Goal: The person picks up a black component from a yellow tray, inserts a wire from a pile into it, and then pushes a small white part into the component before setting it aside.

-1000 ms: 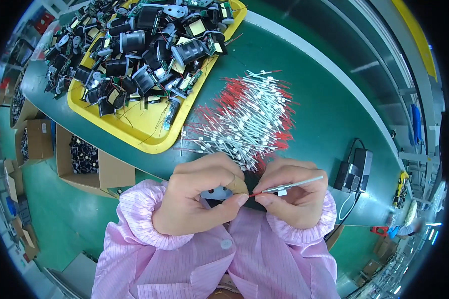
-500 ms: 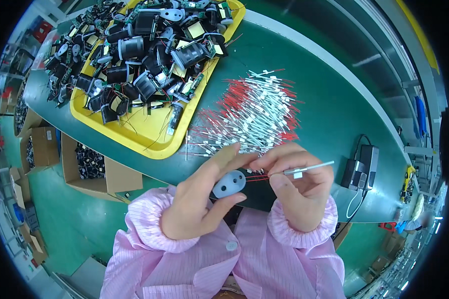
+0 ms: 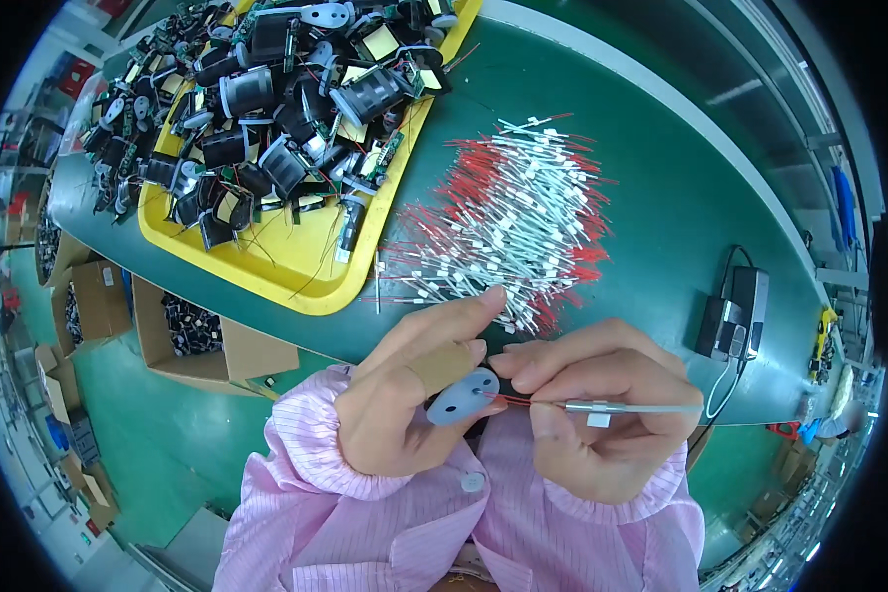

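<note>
My left hand (image 3: 395, 400) is closed around a small part with a grey oval end cap (image 3: 446, 407) that has round holes in it; the rest of the part is hidden by the fingers. In my right hand (image 3: 602, 380) a thin silver-and-white rod (image 3: 627, 407) with a small white tag is pinched between thumb and fingers. Thin red wires (image 3: 511, 399) run from the rod to the cap, and their ends meet its face at one of the holes. Whether they pass inside cannot be made out.
Beyond my hands lies a pile of similar white rods with red wires (image 3: 533, 212). A yellow tray (image 3: 311, 299) at the far left is heaped with black cylindrical assemblies. A black adapter (image 3: 735, 314) sits at the right, and cardboard boxes (image 3: 158, 345) stand on the floor at left.
The grey cap has tilted in my left hand, and its fingers have curled in closer. My right hand has shifted with the rod, bringing the wire ends onto the cap's face at a hole.
</note>
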`<state>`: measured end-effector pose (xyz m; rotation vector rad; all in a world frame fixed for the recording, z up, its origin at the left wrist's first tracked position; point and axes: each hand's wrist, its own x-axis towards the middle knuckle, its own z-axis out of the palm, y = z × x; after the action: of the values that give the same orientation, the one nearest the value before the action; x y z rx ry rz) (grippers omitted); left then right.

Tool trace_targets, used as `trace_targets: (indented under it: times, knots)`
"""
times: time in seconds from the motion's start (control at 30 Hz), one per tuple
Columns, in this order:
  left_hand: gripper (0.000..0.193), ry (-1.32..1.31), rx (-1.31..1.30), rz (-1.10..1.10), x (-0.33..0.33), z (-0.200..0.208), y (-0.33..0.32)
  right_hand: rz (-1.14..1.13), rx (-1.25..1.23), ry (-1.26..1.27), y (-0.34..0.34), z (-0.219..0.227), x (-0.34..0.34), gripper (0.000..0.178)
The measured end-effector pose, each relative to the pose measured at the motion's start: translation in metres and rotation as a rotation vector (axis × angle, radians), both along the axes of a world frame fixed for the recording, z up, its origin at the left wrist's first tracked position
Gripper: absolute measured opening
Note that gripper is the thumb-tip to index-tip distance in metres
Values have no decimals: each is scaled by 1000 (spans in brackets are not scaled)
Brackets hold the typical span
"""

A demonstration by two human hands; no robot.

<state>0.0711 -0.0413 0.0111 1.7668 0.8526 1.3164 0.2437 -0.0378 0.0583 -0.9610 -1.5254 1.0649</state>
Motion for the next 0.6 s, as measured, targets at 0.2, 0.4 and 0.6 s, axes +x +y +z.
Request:
trace_targets:
  times: [0.2,0.4,0.6]
  knots:
    - [48,50,26,-5,-2,-2,2,-28,10,-54,4,-2,-2,15]
    - [49,89,31,-10,-4,-3,4,-36,99,-187,5,-4,-3,16]
    - [48,115,56,1,-5,-6,4,-75,191,-262,4,-4,-7,20]
